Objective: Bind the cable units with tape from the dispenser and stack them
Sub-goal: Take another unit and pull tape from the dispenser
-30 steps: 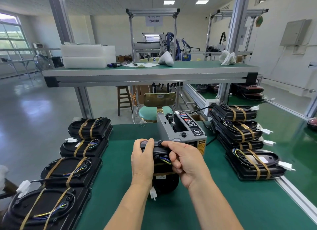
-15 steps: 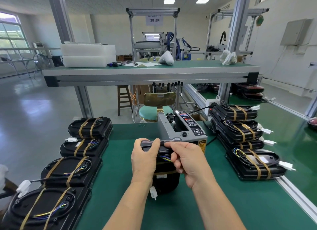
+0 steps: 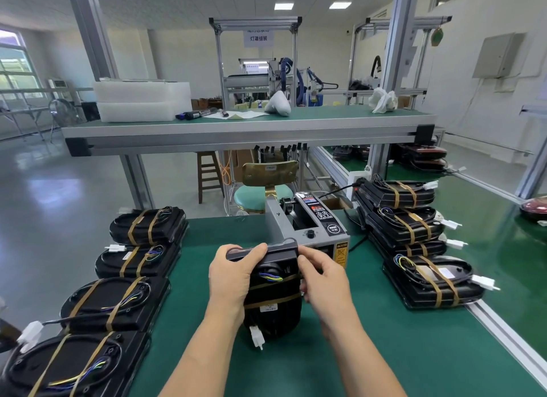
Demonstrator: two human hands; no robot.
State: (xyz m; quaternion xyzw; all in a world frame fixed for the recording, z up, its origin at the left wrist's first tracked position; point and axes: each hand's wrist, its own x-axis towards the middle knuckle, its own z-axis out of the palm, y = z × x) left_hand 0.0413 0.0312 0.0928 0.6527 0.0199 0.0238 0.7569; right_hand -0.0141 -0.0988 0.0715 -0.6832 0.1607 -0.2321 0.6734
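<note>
Head view: cable unit [image 3: 272,296] stands tilted just before the tape dispenser [image 3: 310,228]. Left hand [image 3: 233,275] clasps its left edge; right hand [image 3: 325,278] apparently pinches its right edge. Likely rigid and fairly heavy: hold the casing, not the loose wires [image 3: 268,276]. On the dispenser, yellow label [image 3: 341,245] reads "CAUTION"; far beyond it, hanging sign [image 3: 258,38] reads 灯罩组装.
</note>
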